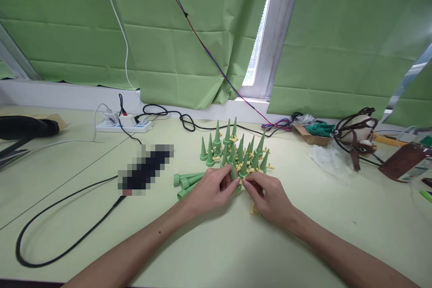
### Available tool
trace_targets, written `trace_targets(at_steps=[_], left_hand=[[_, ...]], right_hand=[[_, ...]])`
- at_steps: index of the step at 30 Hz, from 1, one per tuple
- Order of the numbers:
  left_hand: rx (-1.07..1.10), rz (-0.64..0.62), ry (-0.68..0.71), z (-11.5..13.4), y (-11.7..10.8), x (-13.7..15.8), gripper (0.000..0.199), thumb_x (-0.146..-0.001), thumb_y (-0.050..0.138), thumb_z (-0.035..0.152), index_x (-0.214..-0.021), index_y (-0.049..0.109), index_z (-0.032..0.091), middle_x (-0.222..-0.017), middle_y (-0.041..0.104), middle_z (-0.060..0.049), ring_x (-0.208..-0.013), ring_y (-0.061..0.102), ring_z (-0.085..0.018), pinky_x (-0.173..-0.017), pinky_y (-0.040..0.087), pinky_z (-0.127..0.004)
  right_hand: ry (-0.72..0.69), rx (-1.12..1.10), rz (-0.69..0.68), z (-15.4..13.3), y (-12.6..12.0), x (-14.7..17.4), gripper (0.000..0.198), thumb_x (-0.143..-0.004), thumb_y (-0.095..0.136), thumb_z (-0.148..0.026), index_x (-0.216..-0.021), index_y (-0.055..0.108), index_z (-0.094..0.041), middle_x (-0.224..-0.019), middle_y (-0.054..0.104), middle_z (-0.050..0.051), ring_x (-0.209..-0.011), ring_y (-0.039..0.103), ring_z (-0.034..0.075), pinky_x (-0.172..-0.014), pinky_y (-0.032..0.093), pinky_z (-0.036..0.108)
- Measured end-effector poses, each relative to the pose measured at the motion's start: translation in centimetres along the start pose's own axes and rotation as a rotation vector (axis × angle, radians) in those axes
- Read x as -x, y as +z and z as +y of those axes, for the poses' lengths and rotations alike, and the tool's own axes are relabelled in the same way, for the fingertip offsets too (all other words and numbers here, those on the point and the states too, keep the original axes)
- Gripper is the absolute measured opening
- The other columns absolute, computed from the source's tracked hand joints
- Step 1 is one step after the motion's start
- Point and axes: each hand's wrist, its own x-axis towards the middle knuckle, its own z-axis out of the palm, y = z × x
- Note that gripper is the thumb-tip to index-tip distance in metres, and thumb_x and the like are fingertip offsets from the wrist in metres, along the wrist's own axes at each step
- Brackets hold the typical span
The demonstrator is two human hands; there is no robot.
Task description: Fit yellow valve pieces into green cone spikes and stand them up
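Observation:
My left hand point(218, 185) is closed around a green plastic cone-shaped spike point(233, 171), which stands near upright at the front of a group of similar spikes. My right hand point(268, 192) pinches a small yellow fitting at the spike's lower right side; the fingertips mostly hide it. Just behind both hands, several green spikes point(240, 147) stand point up, many with yellow valve-like fittings point(270, 167) sticking out at the side. Several more green spikes point(191, 175) lie on their sides left of my left hand. Under my right hand a loose yellow fitting point(252, 209) shows in part.
A pixelated dark object point(146, 171) with a black cable lies on the left of the table point(209, 252). Behind it is a white power strip point(143, 127). At the right are a cardboard box point(312, 136), plastic wrap point(329, 159), a bag point(356, 130) and a reddish-brown bottle point(405, 162).

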Motion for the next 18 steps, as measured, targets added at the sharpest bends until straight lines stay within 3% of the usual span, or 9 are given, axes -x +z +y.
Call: trace_targets(at_steps=[4, 13, 18], left_hand=[[-0.026, 0.000, 0.018, 0.08, -0.07, 0.02, 0.024, -0.096, 0.049, 0.033, -0.078, 0.054, 0.017, -0.060, 0.050, 0.004, -0.054, 0.044, -0.011, -0.054, 0.033, -0.024], [-0.075, 0.007, 0.088, -0.41, 0.15, 0.46, 0.022, -0.098, 0.048, 0.034, -0.102, 0.062, 0.018, -0.061, 0.050, 0.004, -0.055, 0.043, -0.012, -0.056, 0.035, -0.023], [-0.104, 0.016, 0.108, -0.35, 0.14, 0.45, 0.020, -0.099, 0.048, 0.031, -0.104, 0.063, 0.019, -0.064, 0.056, 0.002, -0.058, 0.049, -0.012, -0.058, 0.037, -0.023]], right_hand=[[0.014, -0.001, -0.005, -0.08, -0.11, -0.03, 0.019, -0.099, 0.049, -0.022, -0.082, 0.057, -0.019, -0.065, 0.055, 0.000, -0.055, 0.047, 0.013, -0.053, 0.037, 0.025], [0.113, -0.083, -0.025, -0.35, -0.39, -0.42, 0.024, -0.099, 0.049, -0.029, -0.081, 0.061, -0.018, -0.062, 0.057, -0.001, -0.053, 0.049, 0.013, -0.050, 0.039, 0.025], [0.187, -0.143, -0.034, -0.51, -0.50, -0.54, 0.027, -0.098, 0.050, -0.032, -0.078, 0.061, -0.018, -0.060, 0.057, -0.001, -0.051, 0.049, 0.013, -0.048, 0.039, 0.024]])
